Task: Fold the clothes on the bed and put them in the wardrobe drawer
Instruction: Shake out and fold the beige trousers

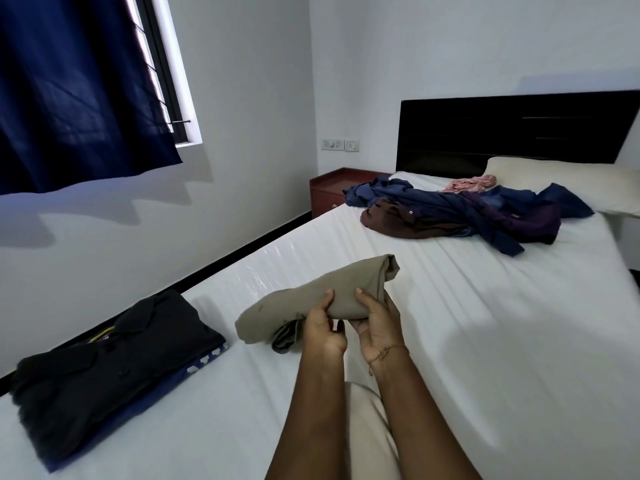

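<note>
A folded khaki garment (349,285) is held a little above the white bed (485,341). My left hand (323,327) grips its near edge, thumb on top. My right hand (375,322), with a thin bracelet at the wrist, grips the same edge just to the right. At the bed's left edge lies a stack of folded dark clothes (114,362), a black shirt on top of a blue piece. Near the head of the bed sits an unfolded heap of blue, brown and purple clothes (460,213), with a pink piece (471,184) behind it.
A cream pillow (568,181) lies against the black headboard (512,126). A reddish bedside cabinet (334,192) stands in the corner left of the bed. A dark blue curtain (76,91) hangs over the window on the left wall. No wardrobe or drawer is in view.
</note>
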{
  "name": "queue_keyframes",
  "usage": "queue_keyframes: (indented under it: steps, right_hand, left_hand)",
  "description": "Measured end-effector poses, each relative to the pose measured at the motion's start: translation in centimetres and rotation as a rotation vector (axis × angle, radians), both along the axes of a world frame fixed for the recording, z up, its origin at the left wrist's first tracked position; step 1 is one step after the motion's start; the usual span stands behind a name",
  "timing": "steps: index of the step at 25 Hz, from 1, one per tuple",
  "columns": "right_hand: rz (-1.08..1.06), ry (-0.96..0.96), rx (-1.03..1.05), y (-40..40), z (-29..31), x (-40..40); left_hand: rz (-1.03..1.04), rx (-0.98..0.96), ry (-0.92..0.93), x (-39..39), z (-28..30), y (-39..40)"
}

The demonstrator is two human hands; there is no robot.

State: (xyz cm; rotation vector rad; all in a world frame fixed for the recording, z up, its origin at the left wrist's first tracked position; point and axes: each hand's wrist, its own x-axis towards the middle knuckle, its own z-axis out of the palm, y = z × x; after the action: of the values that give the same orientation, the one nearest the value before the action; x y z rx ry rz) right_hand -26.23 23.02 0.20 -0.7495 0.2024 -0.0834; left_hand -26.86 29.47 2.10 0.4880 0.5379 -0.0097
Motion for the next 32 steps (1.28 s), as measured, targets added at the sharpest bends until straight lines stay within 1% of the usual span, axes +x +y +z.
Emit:
queue_keyframes:
  steps: [1, 3, 5, 7, 8, 10, 12, 13, 15, 18, 19, 20, 21, 23, 25, 27, 29, 30, 32]
  right_hand:
    - [0.001, -0.022, -0.018, 0.2, 0.0, 0.1]
    - [0.044, -0.066, -0.033, 0.2, 0.3, -0.2]
    - [0.096, -0.067, -0.037, 0.3, 1.0, -0.5]
    - [0.156, -0.019, -0.045, 0.6, 1.2, -0.6]
    - [0.185, 0.038, -0.052, 0.9, 1.4, -0.5]
    - [0.228, 0.196, -0.069, 1.9, 1.9, 0.2]
    - [0.22, 0.293, -0.078, 3.2, 2.5, 0.5]
    - [0.175, 0.308, -0.062, 3.8, 2.5, 0.6]
    - [0.058, 0.279, 0.001, 4.7, 2.2, 0.3]
    - [-0.075, 0.213, 0.195, 4.3, 1.8, -0.4]
    - [-0.086, 0.206, 0.212, 4.2, 1.6, -0.4]
    - [-0.048, 0.204, 0.189, 4.3, 1.5, -0.5]
    - [0.044, 0.213, 0.135, 4.6, 1.4, -0.5]
    - [0.325, 0.276, -0.066, 5.5, 1.2, -0.7]
    - [0.594, 0.364, -0.3, 6.7, 1.2, -0.8]
    - [0.871, 0.411, -0.653, 8.3, 1.0, -1.2]
    - [1.104, 0.406, -1.107, 10.3, 0.1, -2.1]
    - [1.16, 0.395, -1.302, 11.3, -0.6, -2.6]
    - [1.164, 0.351, -1.576, 12.9, -2.3, -3.3]
  left_hand:
    - [0.044, -0.101, -0.002, 0.3, -0.4, 0.7]
    - [0.204, -0.254, -0.027, 0.6, -1.2, 2.6]
    - [0.298, -0.305, -0.032, 0.2, -2.3, 5.1]
    - [0.342, -0.255, 0.01, -1.3, -3.3, 7.8]
    - [0.368, -0.236, 0.001, -2.3, -3.6, 8.9]
    - [0.426, -0.238, -0.048, -4.7, -3.8, 10.3]
    - [0.461, -0.272, -0.109, -7.1, -3.9, 10.6]
    - [0.462, -0.277, -0.138, -8.2, -3.9, 10.4]
    - [0.435, -0.274, -0.192, -10.1, -3.8, 10.0]
    - [0.37, -0.155, -0.251, -11.9, -3.2, 9.2]
    - [0.349, -0.108, -0.272, -12.3, -3.0, 9.2]
    - [0.343, -0.066, -0.302, -12.7, -2.9, 9.5]
    - [0.357, -0.031, -0.348, -13.0, -2.9, 10.2]
    - [0.431, 0.006, -0.419, -13.8, -3.5, 12.7]
    - [0.495, -0.017, -0.375, -15.0, -5.2, 15.8]
    - [0.521, -0.111, -0.274, -16.9, -7.7, 18.1]
    - [0.542, -0.192, -0.22, -18.6, -9.9, 18.8]
    - [0.56, -0.202, -0.213, -19.0, -10.7, 18.8]
    - [0.595, -0.21, -0.186, -19.1, -11.2, 19.0]
